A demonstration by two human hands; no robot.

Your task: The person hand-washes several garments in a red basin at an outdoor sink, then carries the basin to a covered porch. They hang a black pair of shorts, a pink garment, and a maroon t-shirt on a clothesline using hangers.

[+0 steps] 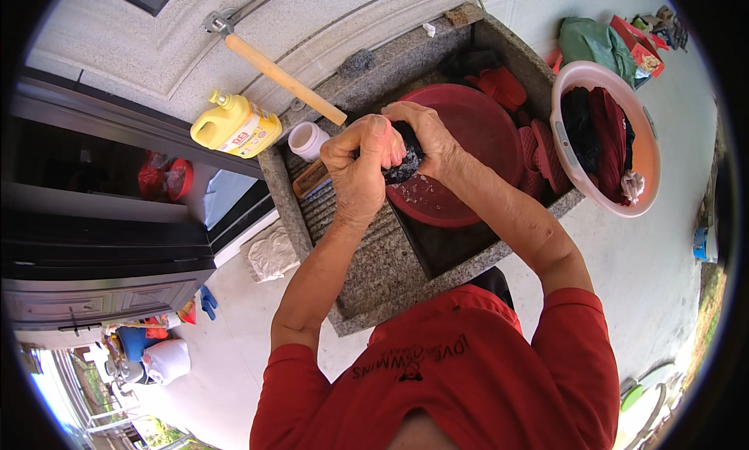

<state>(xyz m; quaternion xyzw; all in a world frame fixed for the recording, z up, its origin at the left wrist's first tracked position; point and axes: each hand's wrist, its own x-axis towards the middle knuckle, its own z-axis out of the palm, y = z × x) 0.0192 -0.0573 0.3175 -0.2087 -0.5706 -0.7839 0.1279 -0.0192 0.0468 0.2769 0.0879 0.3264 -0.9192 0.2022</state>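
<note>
My left hand (363,163) and my right hand (424,134) are both closed around a dark wet cloth (405,162), held bunched between them above a stone washing sink. Drops of water fall below the cloth. Beneath and to the right of the hands lies a red plastic basin (468,151) in the sink's trough. The ribbed stone washboard (351,227) is under my left forearm. A wooden-backed brush (311,179) rests at its upper left, close to a white plastic jar (307,141).
A tap with a tan tube (287,78) reaches over the sink beside a yellow pump jug (237,125). Pink slippers (547,157) stand in the trough. A pink tub (649,175) with dark clothes adjoins the right rim. A scouring pad (357,62) lies on the back ledge.
</note>
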